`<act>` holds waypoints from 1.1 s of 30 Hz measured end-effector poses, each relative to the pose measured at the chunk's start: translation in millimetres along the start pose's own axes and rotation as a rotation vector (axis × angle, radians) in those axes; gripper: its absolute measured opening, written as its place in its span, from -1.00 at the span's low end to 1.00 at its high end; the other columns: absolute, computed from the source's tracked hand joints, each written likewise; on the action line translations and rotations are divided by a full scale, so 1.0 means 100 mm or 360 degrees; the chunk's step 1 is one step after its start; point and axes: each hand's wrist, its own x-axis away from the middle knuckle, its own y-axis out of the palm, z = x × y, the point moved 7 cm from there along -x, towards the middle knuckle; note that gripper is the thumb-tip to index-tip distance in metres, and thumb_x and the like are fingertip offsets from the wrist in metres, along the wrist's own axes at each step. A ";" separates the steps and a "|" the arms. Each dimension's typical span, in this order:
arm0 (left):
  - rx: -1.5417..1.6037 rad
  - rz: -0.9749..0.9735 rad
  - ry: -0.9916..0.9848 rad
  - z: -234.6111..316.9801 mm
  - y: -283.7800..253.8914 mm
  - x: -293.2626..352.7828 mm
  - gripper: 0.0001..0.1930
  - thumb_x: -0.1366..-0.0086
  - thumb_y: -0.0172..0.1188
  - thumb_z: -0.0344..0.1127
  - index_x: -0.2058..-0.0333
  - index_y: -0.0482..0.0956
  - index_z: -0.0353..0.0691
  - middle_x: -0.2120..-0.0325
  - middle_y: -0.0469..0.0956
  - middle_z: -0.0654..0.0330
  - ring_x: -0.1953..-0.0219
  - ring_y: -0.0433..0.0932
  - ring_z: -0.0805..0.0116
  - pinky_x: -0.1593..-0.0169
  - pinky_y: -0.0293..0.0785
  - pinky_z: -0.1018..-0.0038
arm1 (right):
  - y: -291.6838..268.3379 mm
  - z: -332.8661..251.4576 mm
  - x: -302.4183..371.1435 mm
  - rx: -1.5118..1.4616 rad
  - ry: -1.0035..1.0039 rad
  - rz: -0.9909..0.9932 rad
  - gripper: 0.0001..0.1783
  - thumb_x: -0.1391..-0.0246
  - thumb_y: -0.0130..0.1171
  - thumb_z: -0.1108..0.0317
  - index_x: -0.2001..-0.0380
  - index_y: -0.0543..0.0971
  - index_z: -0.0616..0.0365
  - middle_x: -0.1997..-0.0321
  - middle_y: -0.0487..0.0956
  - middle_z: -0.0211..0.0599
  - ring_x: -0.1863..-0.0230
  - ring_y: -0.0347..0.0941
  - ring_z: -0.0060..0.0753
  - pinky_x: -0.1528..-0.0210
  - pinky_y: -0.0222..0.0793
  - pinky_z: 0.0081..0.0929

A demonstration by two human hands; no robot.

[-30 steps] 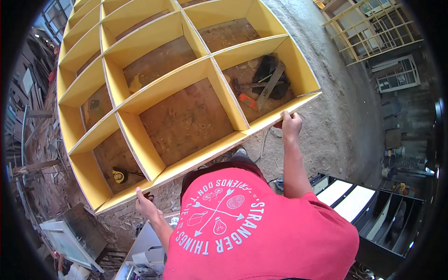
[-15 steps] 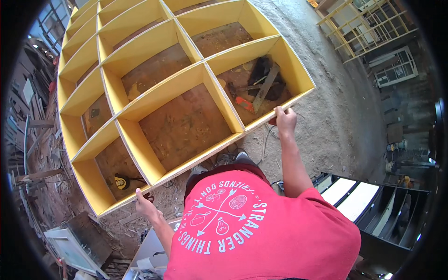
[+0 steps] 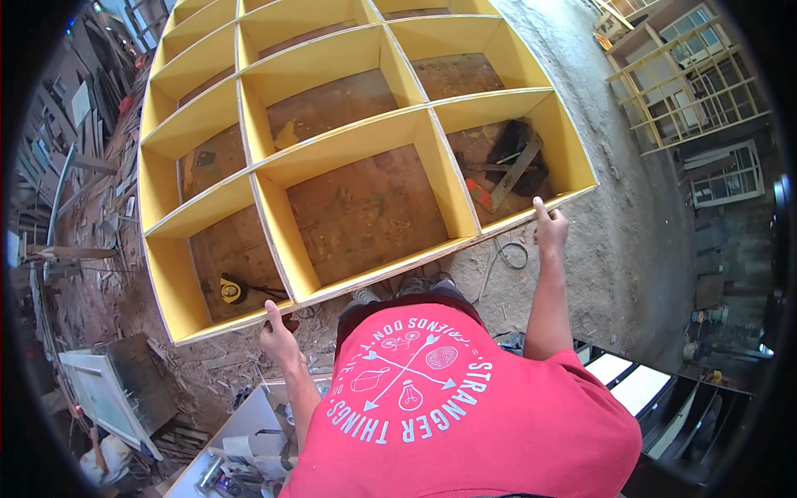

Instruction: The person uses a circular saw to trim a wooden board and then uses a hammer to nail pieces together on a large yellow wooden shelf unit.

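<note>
A large yellow wooden grid of open compartments spans the view in front of me. My left hand grips its near edge toward the left corner, thumb on top and fingers underneath. Toward the right corner, my right hand is closed on the same edge. A yellow and black tape measure sits in the near-left compartment, close to my left hand. In the near-right compartment, a try square with an orange handle lies against a crumpled black item. Between my hands, the near middle compartment shows a stained brown surface.
A cable coils on the dusty floor by my feet. To my lower right stands a dark shelf unit with white panels. A white-framed panel leans at the left. Scrap wood lines the left side; a lattice frame stands far right.
In the view, the grid has shifted right and turned slightly clockwise, its left corner farther and its right corner nearer. Both hands have kept their grip on the near edge.
</note>
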 end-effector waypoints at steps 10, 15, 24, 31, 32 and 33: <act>0.0027 -0.0165 0.0074 0.08 0.13 -0.04 -0.26 -0.40 0.24 0.40 0.42 0.71 -0.35 0.57 0.61 0.18 0.49 0.54 0.38 0.30 0.48 0.37 | 0.28 -0.97 -0.90 0.0465 -0.0627 -0.0224 -0.59 -0.23 0.42 0.06 0.37 0.66 0.26 0.46 0.65 -0.15 0.39 0.60 -0.22 0.20 0.52 -0.20; 0.0072 -0.0022 -0.0004 -0.02 -0.05 0.04 -0.32 -0.39 0.30 0.34 0.38 0.73 -0.33 0.52 0.64 0.20 0.47 0.56 0.42 0.33 0.48 0.40 | 1.34 -1.14 -1.55 0.1072 -0.0998 -0.0641 -0.59 -0.22 0.27 0.12 0.03 0.70 0.21 -0.08 0.68 0.10 -0.18 0.57 0.19 -0.24 0.47 -0.05; 0.0337 0.0181 0.0083 -0.04 0.05 0.02 -0.32 -0.33 0.38 0.33 0.48 0.72 -0.34 0.57 0.65 0.23 0.52 0.60 0.46 0.37 0.51 0.42 | 2.17 0.43 -3.48 0.1944 -0.1078 -0.0634 -0.11 -0.24 0.30 -0.08 -0.46 0.34 0.25 -0.53 0.39 0.04 -0.54 0.30 -0.03 -0.59 0.16 -0.16; 0.0118 0.0696 0.0491 0.18 -0.21 0.14 -0.10 0.04 0.71 0.21 0.02 0.43 -0.39 0.16 0.58 -0.02 0.16 0.62 0.19 0.08 0.59 0.23 | 1.72 -0.23 -3.41 0.0097 -0.0717 -0.0758 -0.68 -0.18 0.26 0.21 0.47 0.65 0.28 0.53 0.50 -0.43 0.51 0.31 -0.39 0.45 0.22 -0.23; 0.0020 0.0669 0.0500 0.05 -0.16 -0.03 -0.13 0.01 0.68 0.23 0.05 0.46 -0.39 0.18 0.56 -0.01 0.16 0.60 0.16 0.05 0.57 0.25 | 1.42 -0.37 -3.52 0.0262 -0.0825 -0.0712 -0.66 -0.19 0.24 0.19 0.46 0.66 0.29 0.53 0.55 -0.40 0.48 0.36 -0.37 0.41 0.30 -0.22; 0.0065 0.0715 0.0480 -0.04 -0.19 -0.06 -0.16 -0.04 0.65 0.23 0.06 0.46 -0.39 0.20 0.56 0.00 0.17 0.59 0.15 0.04 0.56 0.24 | 1.43 -0.44 -3.20 0.0161 -0.0647 -0.0781 -0.63 -0.17 0.24 0.19 0.31 0.78 0.35 0.35 0.73 -0.14 0.34 0.58 -0.22 0.19 0.52 -0.14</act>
